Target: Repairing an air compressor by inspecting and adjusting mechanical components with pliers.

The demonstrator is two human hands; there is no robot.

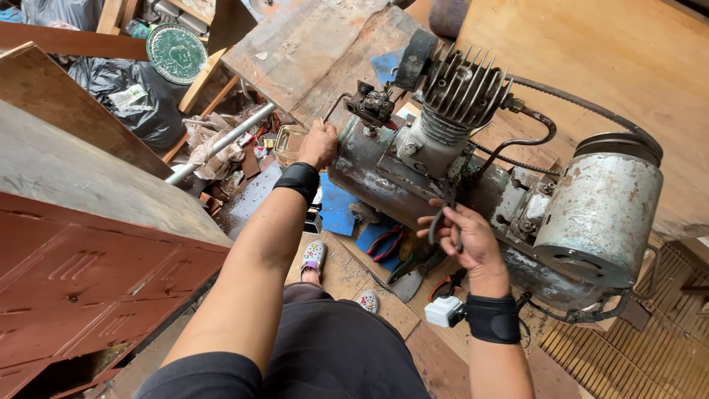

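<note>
The right hand (467, 238), at centre frame, pinches the handles of dark pliers (444, 222) whose nose points up into the compressor (473, 159), so the tool can reach under the finned cylinder (461, 89). Up and to the left, the left hand (318, 145) wraps closed around the tank's end by a thin metal tube (334, 106), apparently steadying the machine. Spare red-handled pliers (385, 240) lie on the floor below.

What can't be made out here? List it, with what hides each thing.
- Head view: the tool in the right hand; its working end sits behind the compressor body.
- What the left hand grips: covered by its fingers.
- Tank underside: turned away from the camera.
- Floor pliers: partly hidden by the arm.
</note>
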